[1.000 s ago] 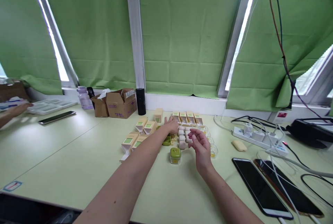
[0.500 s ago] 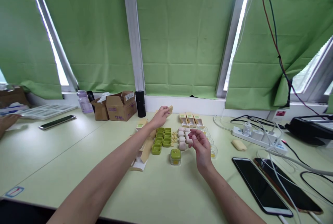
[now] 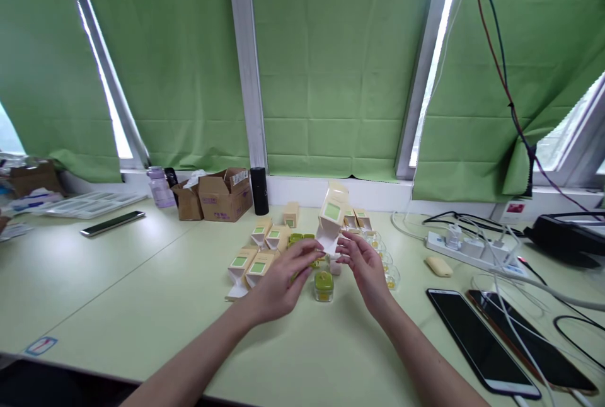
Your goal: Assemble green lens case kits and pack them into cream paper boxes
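Observation:
My left hand [image 3: 286, 281] grips the lower flap of a small beige box [image 3: 333, 208], which is raised over the table with its green-labelled side showing. Beside the flap on the right is my right hand [image 3: 363, 265], its fingers spread and curved, nothing seen in it. Just below and between the hands stands a glass jar with a green lid [image 3: 324, 286]. Green lids [image 3: 295, 238] are partly hidden behind my left hand. Clear jars [image 3: 391, 276] line the right side. Several beige boxes [image 3: 262, 263] with open flaps lie to the left.
Cardboard cartons [image 3: 222, 196] and a black cylinder [image 3: 259, 191] stand at the back. A phone [image 3: 113, 223] lies left. On the right are two phones [image 3: 482, 341], a power strip [image 3: 472, 251], cables and a beige case [image 3: 438, 266].
My left hand has come back from the rear of the table, bringing the box in front of me. My right hand has stayed nearly in place. The view has shifted slightly.

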